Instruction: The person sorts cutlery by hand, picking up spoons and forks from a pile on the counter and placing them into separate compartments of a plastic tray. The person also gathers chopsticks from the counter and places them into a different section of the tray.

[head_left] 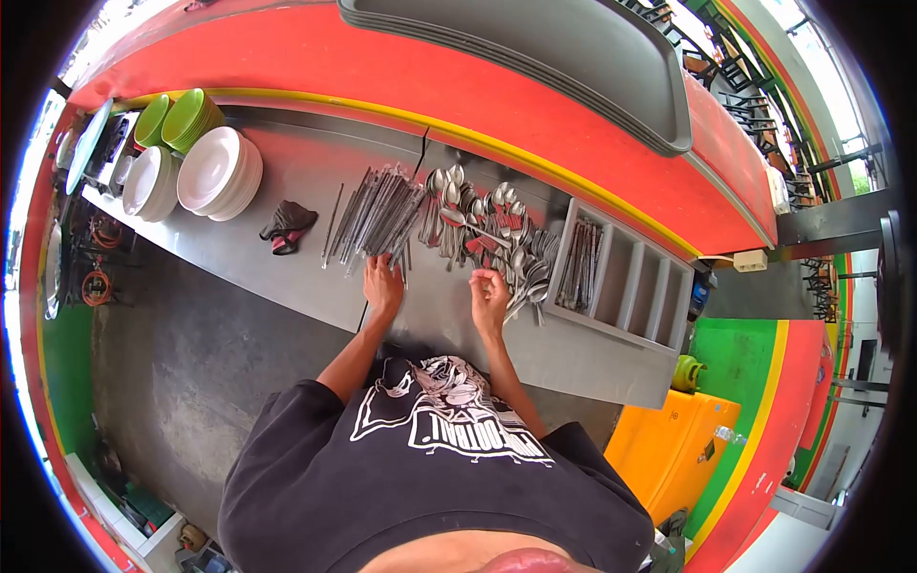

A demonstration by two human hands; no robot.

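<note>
On the steel counter (291,143) in front of me lies a pile of long, thin, dark chopsticks (368,218). The curled fingers of my left hand (382,288) are on the chopsticks' near ends. My right hand (490,304) is held with bent fingers beside the near side of a heap of metal spoons (468,215); what its fingers hold, if anything, I cannot tell. More spoons (530,272) lie to the right of that hand. A grey cutlery tray (659,286) stands right of the heap, with chopsticks (578,263) in its leftmost compartment.
A crumpled dark cloth (287,224) lies left of the chopsticks. Stacked white plates (210,170) and green bowls (191,116) stand farther left. Large grey trays (535,57) are stacked on the red ledge (258,57) behind the counter. An orange cabinet (673,449) stands at the right.
</note>
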